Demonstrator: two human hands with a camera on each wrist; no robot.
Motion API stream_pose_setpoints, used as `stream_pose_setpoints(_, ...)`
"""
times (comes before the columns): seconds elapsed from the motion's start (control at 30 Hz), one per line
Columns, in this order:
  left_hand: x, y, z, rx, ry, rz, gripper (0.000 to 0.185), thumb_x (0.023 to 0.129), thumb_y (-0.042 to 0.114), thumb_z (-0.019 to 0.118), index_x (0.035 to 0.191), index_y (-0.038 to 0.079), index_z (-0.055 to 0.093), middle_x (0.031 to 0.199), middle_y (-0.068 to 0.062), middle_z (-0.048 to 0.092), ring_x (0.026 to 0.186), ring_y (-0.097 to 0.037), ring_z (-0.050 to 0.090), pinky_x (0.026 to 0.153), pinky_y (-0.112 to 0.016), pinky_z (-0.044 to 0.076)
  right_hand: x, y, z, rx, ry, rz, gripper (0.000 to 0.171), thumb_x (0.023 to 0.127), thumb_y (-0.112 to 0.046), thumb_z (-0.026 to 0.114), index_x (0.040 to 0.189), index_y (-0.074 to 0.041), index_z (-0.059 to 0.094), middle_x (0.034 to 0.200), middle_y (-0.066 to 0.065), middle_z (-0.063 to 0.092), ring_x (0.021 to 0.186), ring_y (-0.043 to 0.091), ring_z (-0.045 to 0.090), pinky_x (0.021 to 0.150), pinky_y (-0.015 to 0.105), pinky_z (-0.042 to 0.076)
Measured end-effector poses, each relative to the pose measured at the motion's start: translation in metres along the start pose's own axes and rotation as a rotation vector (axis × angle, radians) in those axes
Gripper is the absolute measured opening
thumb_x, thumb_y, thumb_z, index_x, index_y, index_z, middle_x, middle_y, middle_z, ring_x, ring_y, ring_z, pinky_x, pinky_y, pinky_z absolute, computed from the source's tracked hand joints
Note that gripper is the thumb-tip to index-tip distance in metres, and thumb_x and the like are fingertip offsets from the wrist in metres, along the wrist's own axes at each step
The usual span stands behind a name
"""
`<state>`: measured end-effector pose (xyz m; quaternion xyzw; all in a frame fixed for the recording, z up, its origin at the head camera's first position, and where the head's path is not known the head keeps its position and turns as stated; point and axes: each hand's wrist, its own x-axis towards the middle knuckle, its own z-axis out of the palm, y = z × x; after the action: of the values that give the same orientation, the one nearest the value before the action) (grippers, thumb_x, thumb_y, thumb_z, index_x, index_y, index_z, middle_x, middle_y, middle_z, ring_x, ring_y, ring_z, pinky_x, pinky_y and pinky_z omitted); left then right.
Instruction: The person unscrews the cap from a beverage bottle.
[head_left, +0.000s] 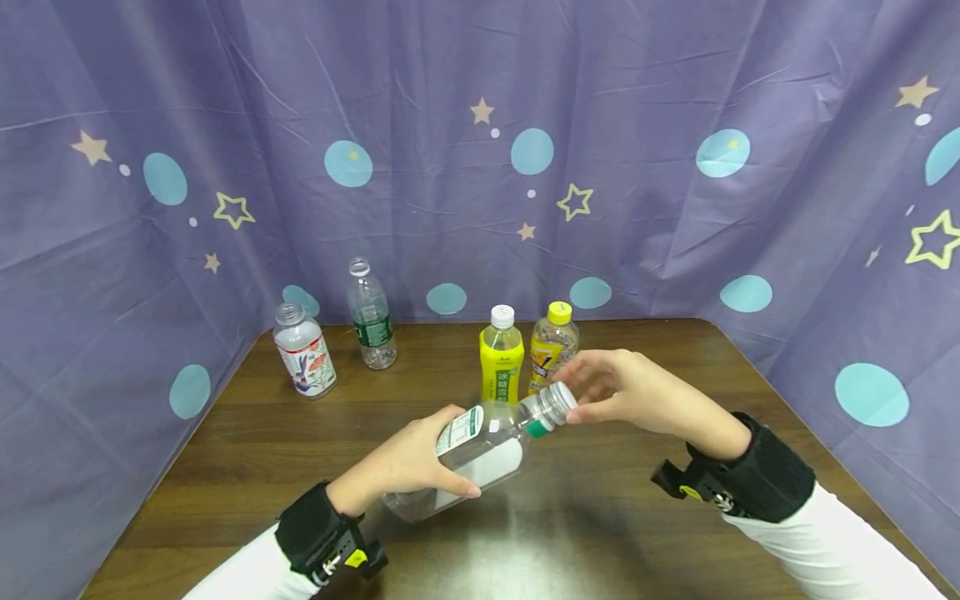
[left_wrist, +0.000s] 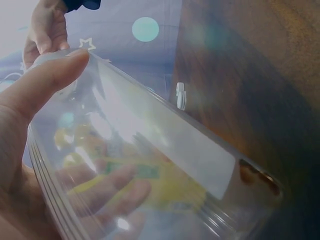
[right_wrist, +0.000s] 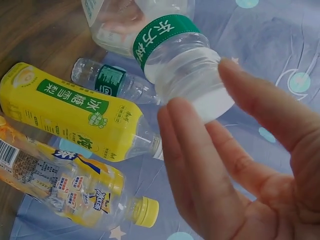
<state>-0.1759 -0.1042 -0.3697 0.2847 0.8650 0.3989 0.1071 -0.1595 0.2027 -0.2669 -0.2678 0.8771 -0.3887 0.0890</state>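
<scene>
Hands first: left hand (head_left: 408, 462) wraps the body of a clear bottle (head_left: 480, 454), thumb across the front and fingers curled behind, visible through the plastic in the left wrist view; bottle is tilted, base down toward the person, just above the counter (head_left: 247, 433), neck pointing up and right. Right hand (head_left: 626, 392) sits at the neck end, fingertips closing round the clear cap (head_left: 557, 402); the right wrist view shows fingers (right_wrist: 200, 165) loosely bent around the cap with a gap on one side, so contact looks light, not a firm pinch. Green neck label (right_wrist: 162, 35) sits just below the cap. Step in hand, as I judge it: working the cap, right hand turning while left steadies; cap appears seated on the neck. Next move would call for a tighter pinch on the cap and a twist, left holding the body so it doesn't spin. Beyond the hands stand a yellow-label bottle (head_left: 501, 354) with a white cap and a yellow-capped bottle (head_left: 552, 346) just beside it; farther left, a short bottle (head_left: 303, 350) and a tall green-label bottle (head_left: 371, 315). Purple star curtain (head_left: 480, 125) behind.
</scene>
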Motion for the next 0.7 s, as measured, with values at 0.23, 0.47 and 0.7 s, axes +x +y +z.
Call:
stream_pose_setpoints(0.23,0.0011,0.0002,-0.0008,-0.005,0.005,0.005,0.083,0.058,0.041,0.090,0.128,0.019,0.050,0.112,0.003,0.062,0.097,-0.013,0.057,0.082,-0.033,0.048,0.0034,-0.0013,0.0049,0.057,0.066,0.041,0.031,0.086,-0.023,0.073,0.110,-0.006,0.062,0.100,0.012,0.066,0.078,0.016,0.068,0.064,0.031,0.058)
stream_pose_setpoints(0.47,0.0010,0.0030,-0.0022,-0.006,0.008,0.002,0.082,0.058,0.040,0.090,0.127,0.018,0.051,0.110,0.002,0.064,0.095,-0.014,0.058,0.080,-0.033,0.049,0.0057,-0.0017,0.0001,0.018,0.025,0.154,0.035,0.088,-0.027,0.072,0.108,-0.002,0.057,0.088,0.007,0.066,0.073,0.019,0.065,0.062,0.033,0.058)
stream_pose_setpoints(0.7,0.0012,0.0029,-0.0022,-0.006,0.000,-0.006,0.082,0.058,0.040,0.090,0.127,0.018,0.051,0.110,0.002,0.064,0.095,-0.014,0.058,0.080,-0.033,0.049,0.0045,-0.0006,-0.0027,0.081,-0.039,0.131,0.035,0.086,-0.021,0.074,0.106,0.001,0.056,0.089,0.009,0.068,0.077,0.021,0.067,0.066,0.033,0.058)
